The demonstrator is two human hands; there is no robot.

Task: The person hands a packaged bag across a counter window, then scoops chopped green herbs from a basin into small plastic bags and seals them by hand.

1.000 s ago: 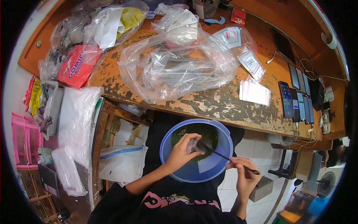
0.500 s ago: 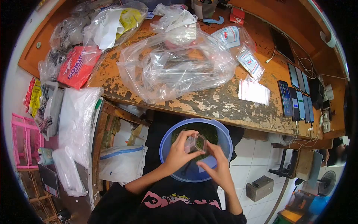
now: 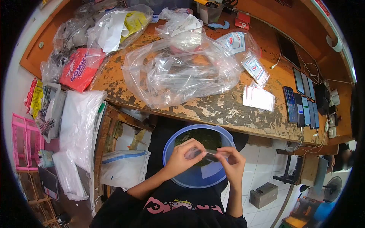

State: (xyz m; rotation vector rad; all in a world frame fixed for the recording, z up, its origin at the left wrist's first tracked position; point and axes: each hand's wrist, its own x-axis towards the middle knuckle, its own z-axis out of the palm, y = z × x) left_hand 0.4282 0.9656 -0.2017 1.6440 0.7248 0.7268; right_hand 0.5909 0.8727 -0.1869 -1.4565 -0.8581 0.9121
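While the small clear bag [image 3: 193,153] gaped roundly half a second ago, you now have its mouth drawn flat, so it is probably being closed. Left hand [image 3: 184,156]: fingers curled, gripping the bag's body. Right hand [image 3: 233,163]: thumb and fingertips apparently pinched on its edge. Bag spans between both hands' fingertips, above the blue tub [image 3: 190,181].

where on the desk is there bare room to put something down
Bare desk shows along the front edge, below the clear plastic bag and white stack, plus a narrow strip between that stack and the phones. The left end is crowded with bags.
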